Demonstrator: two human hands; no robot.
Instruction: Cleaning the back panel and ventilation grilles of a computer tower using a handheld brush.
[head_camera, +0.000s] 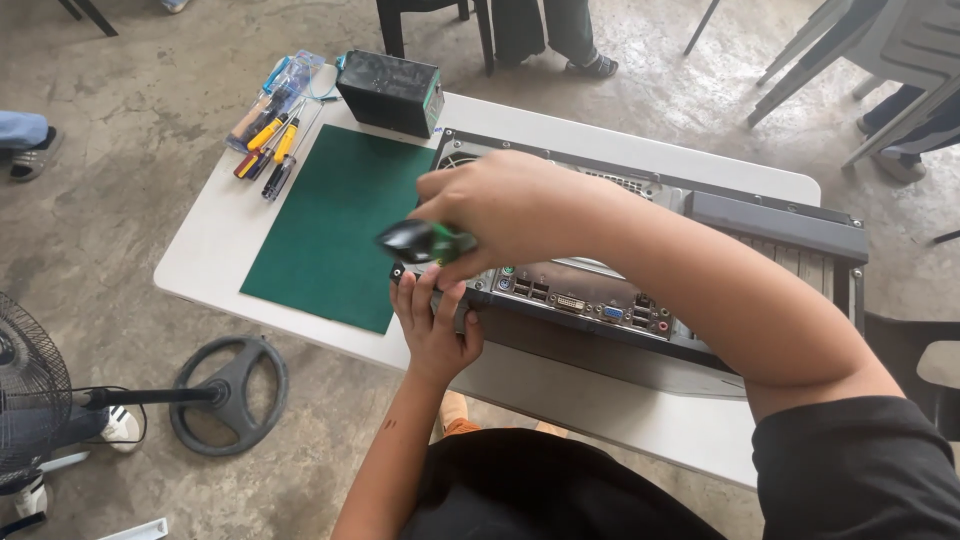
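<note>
Green-black screwdriver (blurred) at computer case

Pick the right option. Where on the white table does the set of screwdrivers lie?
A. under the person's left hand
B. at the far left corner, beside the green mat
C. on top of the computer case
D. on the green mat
B: the screwdrivers lie on the white table at its far left corner, just off the green mat.

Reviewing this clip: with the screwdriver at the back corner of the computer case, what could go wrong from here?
1. The right hand holds a green-and-black screwdriver directly above the left hand bracing the computer case; a slip could jab those fingers.
2. The case's near edge lies close to the white table edge; hard pushing might shift it towards the person.
3. A freed screw could roll off onto the concrete floor.
</note>
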